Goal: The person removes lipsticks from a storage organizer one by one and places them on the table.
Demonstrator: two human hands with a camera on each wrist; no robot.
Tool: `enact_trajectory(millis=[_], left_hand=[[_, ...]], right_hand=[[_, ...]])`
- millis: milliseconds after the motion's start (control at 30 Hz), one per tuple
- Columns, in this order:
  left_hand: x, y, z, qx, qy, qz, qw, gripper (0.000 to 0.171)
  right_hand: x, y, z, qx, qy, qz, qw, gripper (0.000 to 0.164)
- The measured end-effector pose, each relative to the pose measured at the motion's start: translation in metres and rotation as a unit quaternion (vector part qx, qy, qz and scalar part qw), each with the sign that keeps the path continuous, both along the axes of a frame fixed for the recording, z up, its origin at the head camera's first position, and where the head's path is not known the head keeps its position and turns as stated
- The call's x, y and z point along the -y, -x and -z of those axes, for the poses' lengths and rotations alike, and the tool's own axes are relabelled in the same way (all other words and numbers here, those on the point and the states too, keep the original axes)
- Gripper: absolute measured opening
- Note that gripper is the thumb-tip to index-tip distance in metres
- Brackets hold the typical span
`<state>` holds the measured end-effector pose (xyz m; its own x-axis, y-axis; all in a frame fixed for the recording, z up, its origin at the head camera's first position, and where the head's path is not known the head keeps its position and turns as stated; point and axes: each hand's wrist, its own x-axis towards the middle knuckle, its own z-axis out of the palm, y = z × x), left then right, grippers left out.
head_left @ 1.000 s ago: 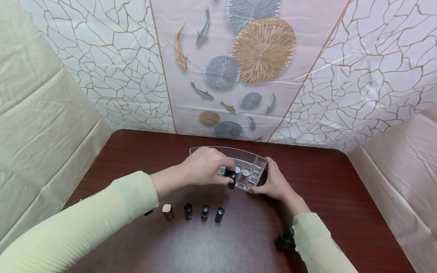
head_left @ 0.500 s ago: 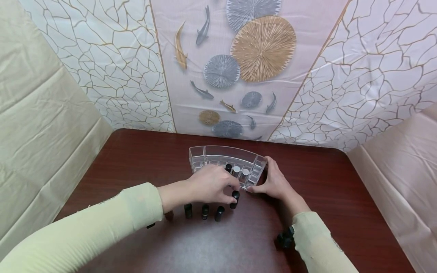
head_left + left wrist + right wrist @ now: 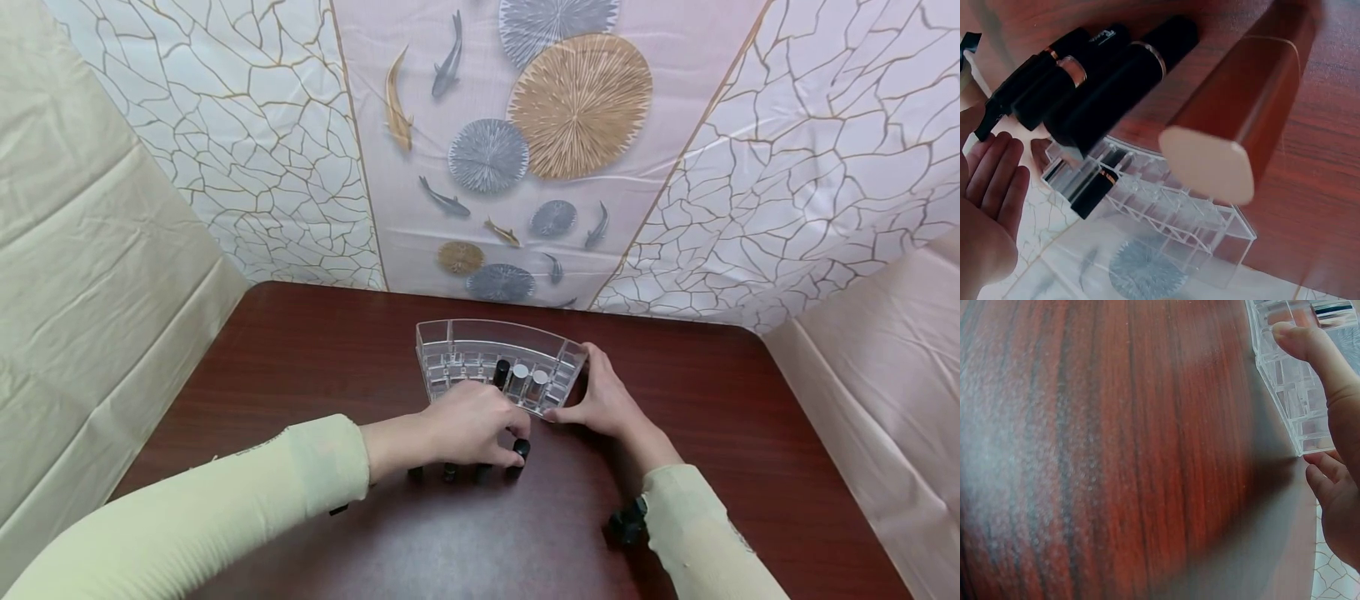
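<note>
In the head view my left hand [image 3: 476,425] pinches a black lipstick tube [image 3: 521,450] upright, low over the table, between thumb and fingers. Beside it, partly hidden under that hand, stands a row of other black lipsticks [image 3: 1122,81]. A brown lipstick with a beige end [image 3: 1235,94] stands nearest the left wrist camera. My right hand [image 3: 600,396] grips the right end of a clear acrylic organizer [image 3: 487,328], thumb on its front corner and fingers behind. In its slots sit a black lipstick [image 3: 501,372] and two silver-topped ones [image 3: 519,377].
The dark red wooden table [image 3: 315,358] carries everything. Behind it hangs a patterned cloth backdrop [image 3: 487,233], with a beige cloth side [image 3: 90,250] on the left. A black wrist mount [image 3: 628,525] is at the right sleeve.
My left hand has carried the black lipstick from the organizer's front down toward the near side, to the right end of the row. My right hand and the organizer stay put.
</note>
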<state>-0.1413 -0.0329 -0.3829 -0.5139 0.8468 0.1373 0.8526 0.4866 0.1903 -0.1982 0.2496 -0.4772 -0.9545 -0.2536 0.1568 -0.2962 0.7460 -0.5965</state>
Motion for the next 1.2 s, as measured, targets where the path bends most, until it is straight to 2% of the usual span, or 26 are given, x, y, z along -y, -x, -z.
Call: enact_trajectory(millis=[367,700,967,1200], left_hand=[[-0.007,-0.005,0.009,-0.005,0.021,-0.012,0.9997,0.019],[-0.01,-0.008,0.018,-0.003,0.017,-0.017,0.9997,0.019],[-0.012,-0.009,0.02,0.005,0.016,-0.019,0.9997,0.021],[-0.011,-0.008,0.017,0.004,0.021,-0.019,0.9996,0.026]], right_hand=[[0.0,0.0,0.0,0.002,0.003,0.0,1.0,0.124],[0.0,0.0,-0.001,0.003,0.001,0.001,1.0,0.124],[0.0,0.001,0.0,0.0,0.002,-0.001,1.0,0.123],[-0.001,0.001,0.001,0.001,0.006,-0.002,1.0,0.122]])
